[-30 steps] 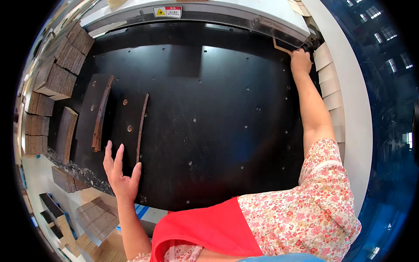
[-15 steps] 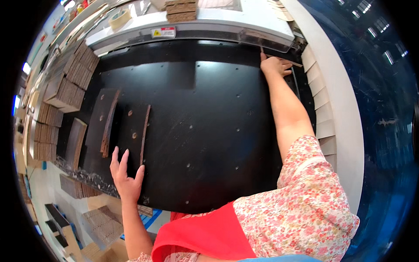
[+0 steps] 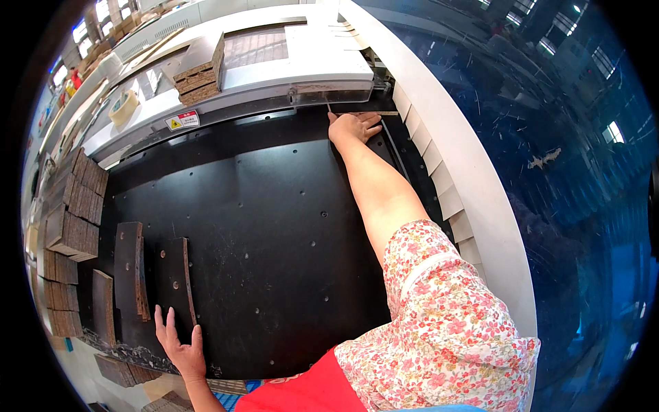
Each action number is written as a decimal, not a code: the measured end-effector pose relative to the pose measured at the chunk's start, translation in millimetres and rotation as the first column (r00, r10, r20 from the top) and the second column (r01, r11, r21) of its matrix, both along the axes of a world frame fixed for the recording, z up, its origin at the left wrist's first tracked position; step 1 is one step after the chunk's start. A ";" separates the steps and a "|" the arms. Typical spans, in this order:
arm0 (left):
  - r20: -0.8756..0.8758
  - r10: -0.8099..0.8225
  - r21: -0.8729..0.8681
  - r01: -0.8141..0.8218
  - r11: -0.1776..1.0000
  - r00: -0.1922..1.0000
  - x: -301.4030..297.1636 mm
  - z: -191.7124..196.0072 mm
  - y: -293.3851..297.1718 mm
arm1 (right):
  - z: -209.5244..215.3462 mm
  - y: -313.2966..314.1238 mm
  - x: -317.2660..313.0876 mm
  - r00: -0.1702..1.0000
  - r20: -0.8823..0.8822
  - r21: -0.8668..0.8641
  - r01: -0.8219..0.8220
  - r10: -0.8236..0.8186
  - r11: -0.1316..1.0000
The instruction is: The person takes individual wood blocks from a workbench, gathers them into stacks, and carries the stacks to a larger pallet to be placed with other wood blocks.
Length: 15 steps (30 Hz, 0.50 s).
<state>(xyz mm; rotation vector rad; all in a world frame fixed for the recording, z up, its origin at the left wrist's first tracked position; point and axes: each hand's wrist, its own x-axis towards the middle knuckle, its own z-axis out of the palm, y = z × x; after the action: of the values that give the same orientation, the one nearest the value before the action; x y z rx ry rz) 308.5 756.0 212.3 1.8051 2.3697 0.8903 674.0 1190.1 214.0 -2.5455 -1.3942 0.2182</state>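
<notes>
My left hand [image 3: 182,349] is at the near left of the black tabletop [image 3: 261,226], its fingers spread and holding nothing. Just beyond its fingertips lies a dark chipboard panel [image 3: 175,275] with a rough brown edge. Farther left are another dark panel [image 3: 128,264] and a narrower one [image 3: 103,302]. At the far right corner, my right arm reaches out and my right hand [image 3: 353,128] rests with fingers stretched out against a thin board strip [image 3: 384,113]. The strip lies by the clear guard under the white machine beam [image 3: 274,79]; the hand partly hides it.
Stacks of chipboard pieces [image 3: 72,233] stand along the left edge. On the beam sit a small chipboard stack [image 3: 199,72] and a tape roll [image 3: 123,108]. A white curved rail [image 3: 473,172] with overlapping pale flaps [image 3: 439,182] borders the right side.
My view has turned, so the table and beam appear shifted left and lower. My right hand stays at the far corner by the strip, and my left hand remains spread beside the panels.
</notes>
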 end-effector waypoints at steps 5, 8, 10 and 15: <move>0.008 0.001 0.005 -0.001 1.000 1.000 0.0 1.0 -0.9 | -5.2 5.0 -0.7 0.999 0.020 0.007 0.027 -0.027 1.000; 0.008 -0.001 0.009 0.001 1.000 1.000 1.0 0.8 -1.1 | -6.2 6.0 -0.4 0.999 0.036 0.009 0.034 -0.034 0.999; 0.003 0.006 0.008 -0.006 1.000 1.000 -0.1 0.1 -3.3 | -1.0 2.8 -4.0 1.000 0.026 -0.013 0.017 -0.017 1.000; 0.000 0.012 0.011 -0.012 1.000 1.000 3.6 2.7 -3.9 | -3.4 5.3 -2.6 0.999 0.042 -0.009 0.028 -0.028 1.000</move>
<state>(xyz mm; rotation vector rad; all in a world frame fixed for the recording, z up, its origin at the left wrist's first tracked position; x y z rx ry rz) 312.1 752.0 215.0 1.7962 2.3831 0.9065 671.4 1195.5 210.6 -2.5896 -1.3744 0.1683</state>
